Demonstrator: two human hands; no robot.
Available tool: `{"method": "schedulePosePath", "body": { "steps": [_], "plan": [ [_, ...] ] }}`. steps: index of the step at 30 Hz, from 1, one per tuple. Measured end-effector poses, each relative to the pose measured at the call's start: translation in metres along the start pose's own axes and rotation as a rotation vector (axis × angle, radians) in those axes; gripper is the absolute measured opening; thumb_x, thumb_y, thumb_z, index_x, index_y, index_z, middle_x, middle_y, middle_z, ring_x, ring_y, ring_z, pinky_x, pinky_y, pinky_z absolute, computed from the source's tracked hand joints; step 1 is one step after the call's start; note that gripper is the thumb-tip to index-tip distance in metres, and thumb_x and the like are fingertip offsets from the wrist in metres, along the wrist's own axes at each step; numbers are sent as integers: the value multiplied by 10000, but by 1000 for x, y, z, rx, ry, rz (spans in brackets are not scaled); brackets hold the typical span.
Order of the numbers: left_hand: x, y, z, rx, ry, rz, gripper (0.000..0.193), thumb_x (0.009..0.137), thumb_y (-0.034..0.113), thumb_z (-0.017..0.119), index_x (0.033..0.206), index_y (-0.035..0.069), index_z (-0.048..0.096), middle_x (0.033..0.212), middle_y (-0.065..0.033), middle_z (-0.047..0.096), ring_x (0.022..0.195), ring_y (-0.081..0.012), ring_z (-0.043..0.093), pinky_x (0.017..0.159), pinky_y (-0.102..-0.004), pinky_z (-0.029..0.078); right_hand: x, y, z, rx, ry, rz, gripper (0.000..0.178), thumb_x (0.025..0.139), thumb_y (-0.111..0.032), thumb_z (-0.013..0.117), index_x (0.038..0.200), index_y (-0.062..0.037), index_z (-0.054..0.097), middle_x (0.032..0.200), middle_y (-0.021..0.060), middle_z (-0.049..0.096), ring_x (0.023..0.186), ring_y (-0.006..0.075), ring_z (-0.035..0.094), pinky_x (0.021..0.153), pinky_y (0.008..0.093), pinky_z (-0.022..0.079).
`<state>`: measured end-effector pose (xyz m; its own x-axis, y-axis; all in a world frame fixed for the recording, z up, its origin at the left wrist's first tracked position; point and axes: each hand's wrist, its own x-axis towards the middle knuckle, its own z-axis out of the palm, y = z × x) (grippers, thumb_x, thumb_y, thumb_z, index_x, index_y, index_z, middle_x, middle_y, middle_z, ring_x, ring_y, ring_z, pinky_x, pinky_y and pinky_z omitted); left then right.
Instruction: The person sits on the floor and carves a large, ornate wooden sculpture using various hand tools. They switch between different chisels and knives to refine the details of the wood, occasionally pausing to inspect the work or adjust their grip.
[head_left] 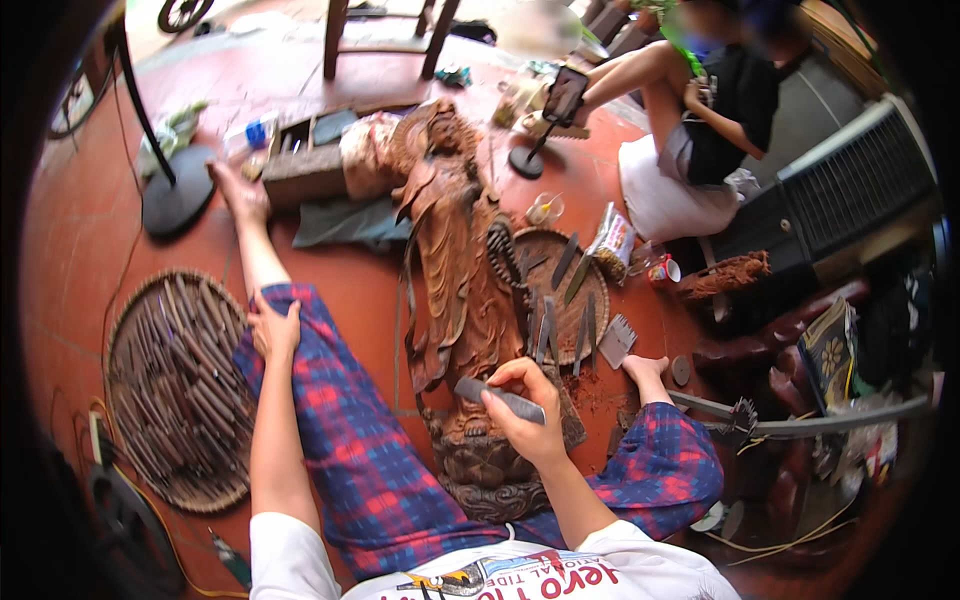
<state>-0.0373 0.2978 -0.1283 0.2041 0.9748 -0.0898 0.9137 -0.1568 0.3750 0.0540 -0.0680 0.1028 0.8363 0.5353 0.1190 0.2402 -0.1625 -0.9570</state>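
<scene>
A carved brown wooden statue [450, 235] of a robed figure lies between my legs, its head away from me and its lotus-like base toward me. My right hand [530, 410] is closed round a short dark grey bar [502, 398], held just above the lower robe and base. I cannot make out whether the bar is a stone or a tool. My left hand [274, 328] rests on my left knee, fingers spread over the plaid trousers, holding nothing. Left of that knee sits a round woven tray [118, 400] packed with many slim carving tools [185, 380].
Another round woven tray [540, 245] with flat blades lies right of the statue. A flat brush [617, 340] is near my right foot. Beyond stand a phone on a stand [566, 95], a wooden block [305, 178] and a seated person [725, 100]. Cluttered cables and bags fill the right.
</scene>
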Motion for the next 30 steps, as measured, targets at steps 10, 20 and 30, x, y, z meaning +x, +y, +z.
{"method": "schedulePosePath", "body": {
  "steps": [10,20,30],
  "plan": [
    [-6,-16,-6,123,-113,24,941,876,590,647,1598,253,147,1301,-296,541,1125,-442,616,933,-535,495,-43,10,-53,527,-15,243,152,980,-47,525,1051,46,622,933,123,688,822,146,691,752,266,584],
    [-95,-12,-55,222,-178,59,714,954,550,530,1550,208,334,1374,-304,498,1166,-455,588,969,-531,478,-36,0,-59,791,42,193,157,979,-26,501,1054,40,622,1018,106,669,859,152,709,758,273,598],
    [-143,-7,-41,288,130,210,528,954,403,586,1430,192,505,1446,-245,435,1153,-428,567,947,-519,485,-40,9,-46,771,41,165,149,994,-96,582,1099,-3,634,1019,57,680,936,120,695,764,255,587]
  ]
}}
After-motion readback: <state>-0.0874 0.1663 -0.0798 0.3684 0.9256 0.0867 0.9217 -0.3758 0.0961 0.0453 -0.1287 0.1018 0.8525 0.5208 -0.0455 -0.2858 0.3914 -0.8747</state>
